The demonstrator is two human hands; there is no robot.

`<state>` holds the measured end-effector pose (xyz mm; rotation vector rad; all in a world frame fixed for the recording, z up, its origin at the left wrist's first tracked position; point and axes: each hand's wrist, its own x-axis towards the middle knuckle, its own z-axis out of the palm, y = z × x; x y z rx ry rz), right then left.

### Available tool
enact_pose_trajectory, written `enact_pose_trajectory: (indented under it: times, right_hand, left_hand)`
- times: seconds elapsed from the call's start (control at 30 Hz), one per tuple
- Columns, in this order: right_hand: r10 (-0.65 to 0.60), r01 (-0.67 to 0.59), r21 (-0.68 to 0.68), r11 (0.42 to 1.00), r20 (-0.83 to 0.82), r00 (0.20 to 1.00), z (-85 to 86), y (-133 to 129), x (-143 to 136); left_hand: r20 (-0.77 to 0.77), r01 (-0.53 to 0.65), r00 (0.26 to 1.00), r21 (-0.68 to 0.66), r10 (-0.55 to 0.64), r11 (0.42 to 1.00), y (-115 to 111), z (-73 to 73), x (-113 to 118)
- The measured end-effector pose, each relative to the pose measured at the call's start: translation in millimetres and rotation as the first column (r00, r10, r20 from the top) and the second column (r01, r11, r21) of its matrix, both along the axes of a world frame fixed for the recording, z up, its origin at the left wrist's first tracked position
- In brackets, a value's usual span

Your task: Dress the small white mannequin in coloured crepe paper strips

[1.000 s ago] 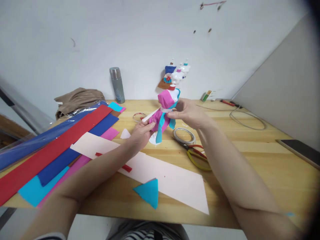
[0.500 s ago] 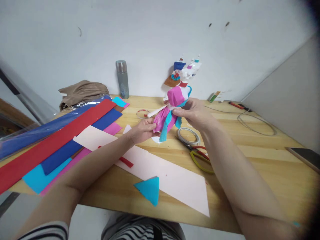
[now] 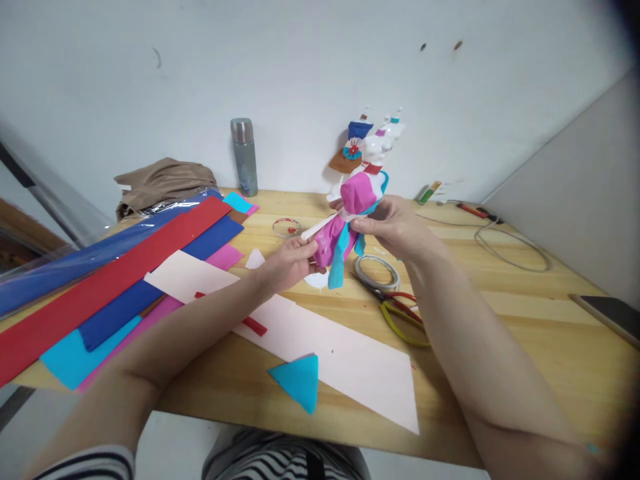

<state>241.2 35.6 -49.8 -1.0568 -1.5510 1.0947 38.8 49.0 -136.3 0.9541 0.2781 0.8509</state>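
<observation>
Above the middle of the table is a small figure [image 3: 357, 193] wrapped in pink crepe paper, narrowed at a pale band, with turquoise strips [image 3: 339, 260] hanging down. My left hand [image 3: 295, 259] pinches the lower pink edge between thumb and fingers. At its neck and back, my right hand [image 3: 395, 227] grips the figure, some fingers hidden behind it. A thin white strip [image 3: 319, 227] sticks out to its left. Just behind stand white decorated objects [image 3: 379, 148] with coloured bands, partly covered by the figure. Below my right hand lie a tape roll [image 3: 377, 271] and scissors [image 3: 404, 323].
Left on the table [image 3: 475, 380] are red [image 3: 115, 283], blue and pink paper strips. A pale pink sheet [image 3: 350, 357] and a turquoise triangle [image 3: 300, 383] lie in front. A flask [image 3: 244, 160], brown cloth [image 3: 165, 183], cable [image 3: 480, 243] and phone [image 3: 610, 313] sit farther out.
Both hands and the figure have shifted slightly to the right, and the turquoise strips hang a little lower. My hold on the figure looks the same.
</observation>
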Motion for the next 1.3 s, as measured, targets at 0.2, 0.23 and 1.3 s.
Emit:
enact_pose_trajectory:
  times: [0.2, 0.23, 1.3]
  right_hand:
    - [0.013, -0.013, 0.024, 1.0, -0.013, 1.0, -0.2, 1, -1]
    - [0.018, -0.018, 0.023, 1.0, -0.014, 1.0, -0.1, 1, -1]
    - [0.293, -0.29, 0.042, 0.956, -0.089, 0.952, -7.9, -3, -6]
  left_hand:
    - [-0.019, 0.064, 0.998, -0.03, -0.065, 0.997, -1, 1.0, -1]
    - [-0.004, 0.043, 0.999, -0.044, -0.043, 0.998, -3, 2.5, 1]
    - [-0.106, -0.282, 0.863, 0.709, 0.494, 0.646, -7, 104.5, -22]
